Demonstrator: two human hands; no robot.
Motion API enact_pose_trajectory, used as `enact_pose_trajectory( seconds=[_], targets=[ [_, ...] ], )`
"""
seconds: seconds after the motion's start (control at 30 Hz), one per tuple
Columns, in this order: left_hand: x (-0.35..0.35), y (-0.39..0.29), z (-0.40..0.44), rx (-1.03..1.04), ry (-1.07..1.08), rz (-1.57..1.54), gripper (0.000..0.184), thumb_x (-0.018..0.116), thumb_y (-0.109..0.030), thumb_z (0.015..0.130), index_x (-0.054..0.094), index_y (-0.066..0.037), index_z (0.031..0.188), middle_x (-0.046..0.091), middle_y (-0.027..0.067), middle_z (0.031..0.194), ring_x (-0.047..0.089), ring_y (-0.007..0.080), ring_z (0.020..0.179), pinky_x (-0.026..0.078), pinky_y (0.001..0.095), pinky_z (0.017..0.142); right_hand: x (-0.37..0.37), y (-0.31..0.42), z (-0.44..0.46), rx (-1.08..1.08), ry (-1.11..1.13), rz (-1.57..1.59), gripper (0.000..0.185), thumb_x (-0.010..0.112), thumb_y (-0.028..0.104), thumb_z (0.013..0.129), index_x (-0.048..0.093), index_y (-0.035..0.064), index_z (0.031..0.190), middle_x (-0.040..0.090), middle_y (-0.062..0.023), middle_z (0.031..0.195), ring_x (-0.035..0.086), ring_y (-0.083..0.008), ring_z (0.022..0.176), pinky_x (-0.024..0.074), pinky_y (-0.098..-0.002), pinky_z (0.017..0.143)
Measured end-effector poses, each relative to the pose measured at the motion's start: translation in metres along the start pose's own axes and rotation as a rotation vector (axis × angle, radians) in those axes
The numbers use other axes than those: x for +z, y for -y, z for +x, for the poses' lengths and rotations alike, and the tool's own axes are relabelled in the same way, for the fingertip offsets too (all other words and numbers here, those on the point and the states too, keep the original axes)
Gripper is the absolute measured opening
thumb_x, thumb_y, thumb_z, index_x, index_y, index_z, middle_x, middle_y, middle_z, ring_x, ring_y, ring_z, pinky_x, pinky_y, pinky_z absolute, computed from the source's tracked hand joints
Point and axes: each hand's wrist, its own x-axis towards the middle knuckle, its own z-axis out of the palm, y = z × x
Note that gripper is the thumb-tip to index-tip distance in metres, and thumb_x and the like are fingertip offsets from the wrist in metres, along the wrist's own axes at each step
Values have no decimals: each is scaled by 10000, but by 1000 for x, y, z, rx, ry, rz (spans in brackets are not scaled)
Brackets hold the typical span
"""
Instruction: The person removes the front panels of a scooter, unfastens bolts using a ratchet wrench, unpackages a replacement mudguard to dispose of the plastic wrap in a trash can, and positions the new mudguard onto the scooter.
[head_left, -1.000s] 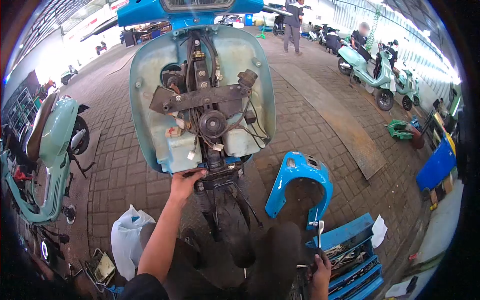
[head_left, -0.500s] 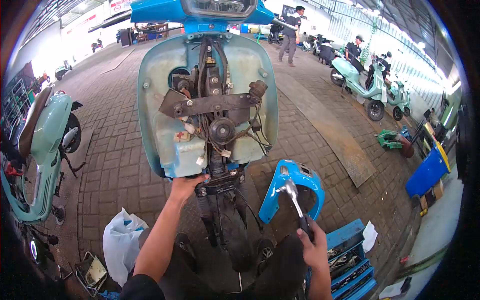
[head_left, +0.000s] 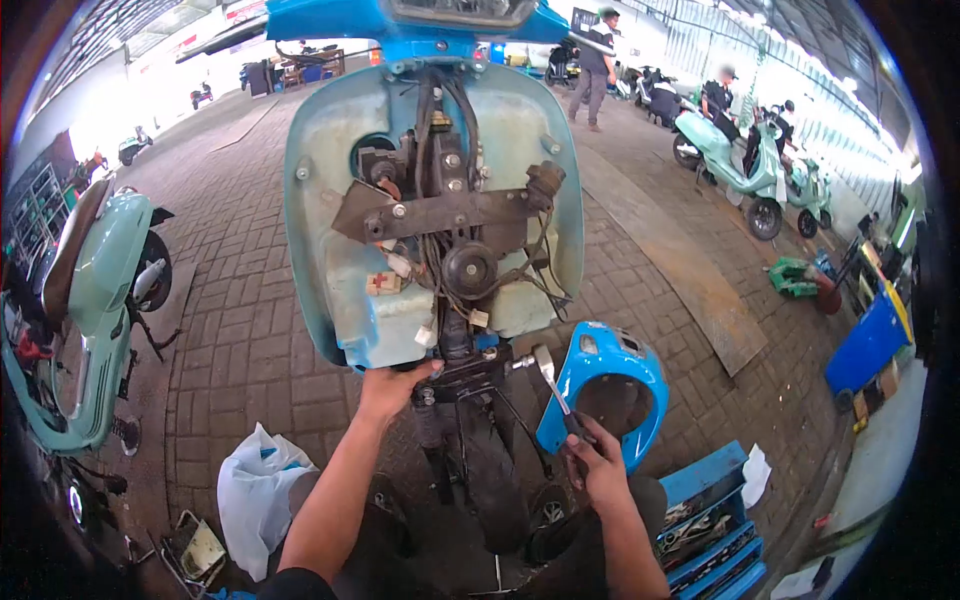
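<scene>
Head view: right grip point(head_left: 600, 464) clamps a silver, dark-handled ratchet point(head_left: 549, 371); closure of left grip point(head_left: 388, 389) unclear.

Both forearms point(head_left: 335, 492) extended forward.
Left hand point(head_left: 392, 390): thumb point(head_left: 428, 370) pointing inward, fingertips hidden. Right hand point(head_left: 600, 465): fingers point(head_left: 577, 456) curled in grip.
</scene>
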Motion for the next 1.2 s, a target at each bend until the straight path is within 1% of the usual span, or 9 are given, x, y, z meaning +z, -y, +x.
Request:
enact_pose_trajectory(
  seconds=[0.17,0.23,0.43,0.73,0.93,1.0,1.07,1.13,1.2],
  targets=[
    [8,-1,-1,37,-53,59,478,908,-85,794,661,22,1190,706,55,1101,639,166,985,522,324,892,-3,-12,5,-97,-55,-185,514,703,154,996,560,-27,1455,601,-9,828,560,-78,710,468,-262,653],
    [10,-2,-2,60,-69,23,491,906,-71,786,659,14,1202,706,55,1084,637,163,983,518,329,889,-9,-21,11,-180,-30,-276,500,702,155,993,575,-41,1435,692,-74,999,638,-139,928,511,-299,864],
    [3,-3,-3,-63,-36,-33,430,870,-78,821,667,12,1188,700,56,1117,640,177,990,506,339,925,4,-12,3,-389,-42,-474,499,718,135,967,595,-13,1428,724,-190,1249,655,-219,1177,479,-364,1038],
    [15,-14,-9,57,-75,-36,470,910,-84,800,657,47,1174,707,65,1119,655,161,971,538,337,894,8,1,-4,-497,-75,-657,517,743,90,918,617,16,1414,701,-266,1253,715,-349,1132,535,-387,980],
    [32,-17,-34,141,-74,414,456,834,-250,894,649,32,1202,706,157,1131,670,322,1029,512,425,955,7,8,-11,-617,-40,-794,546,767,83,903,612,17,1423,732,-210,1106,730,-305,977,561,-401,880],
    [48,-39,-66,573,-68,892,475,742,-260,956,591,16,1312,629,200,1237,602,351,1111,458,450,1027,4,1,-7,-623,39,-654,552,760,97,916,597,16,1437,728,-181,1054,714,-273,894,558,-388,804],
    [48,-57,-78,669,27,839,481,724,-274,961,589,13,1323,614,223,1262,582,399,1148,441,476,1047,1,-3,-9,-621,93,-519,558,754,111,928,582,14,1451,723,-151,1002,697,-241,812,556,-374,728],
    [53,-54,-85,713,149,632,516,689,-294,986,575,15,1383,608,231,1317,586,393,1220,430,477,1081,-10,3,-19,75,397,59,531,690,157,989,549,22,1483,706,-101,962,641,-167,700,503,-310,598],
    [57,-43,-91,468,91,220,540,702,-294,961,597,2,1400,662,222,1225,636,371,1164,476,460,1018,-6,6,-25,151,491,143,525,615,191,1044,493,40,1532,688,-76,936,585,-130,631,450,-256,534]
  ],
)
